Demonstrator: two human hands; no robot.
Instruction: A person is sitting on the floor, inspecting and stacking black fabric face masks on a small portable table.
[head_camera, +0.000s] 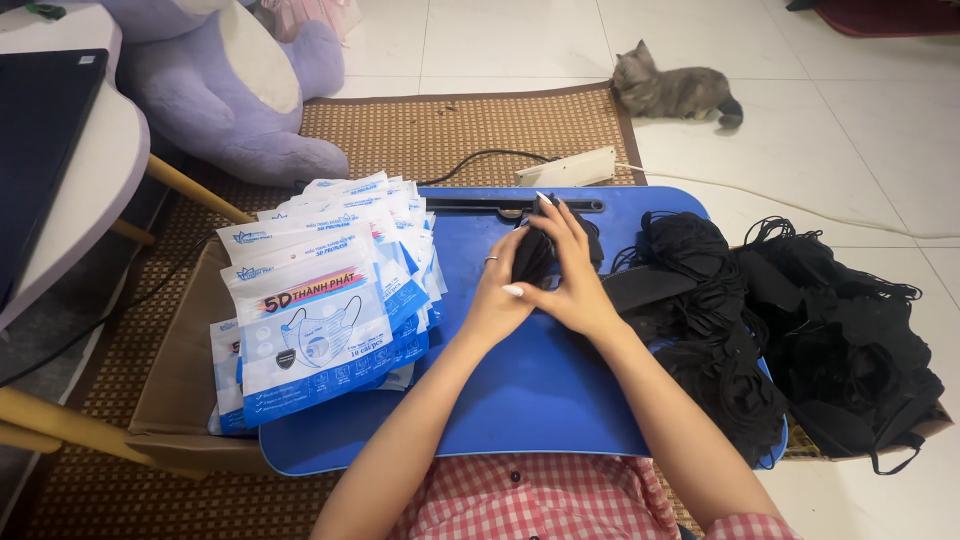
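Left hand (497, 295): its grip is closed narrow on the near-left side of a small stack of black masks (540, 252); a ring shows on one finger.
Right hand (572, 275): its grip wraps the same stack from the right and over the top, fingers curled onto it.
Stack of black masks: held upright between both grips, just above the blue table (530, 390).
Loose black masks (730, 330): a big heap just right of the right grip, spilling past the table edge.
Printed mask packets (320, 310): a fanned pile left of the left grip, partly on a cardboard box (180, 370).
Power strip (567, 168): beyond both grips, on the woven mat (440, 130).
Grey cat (672, 92): well beyond the grips, lying on the tiled floor.
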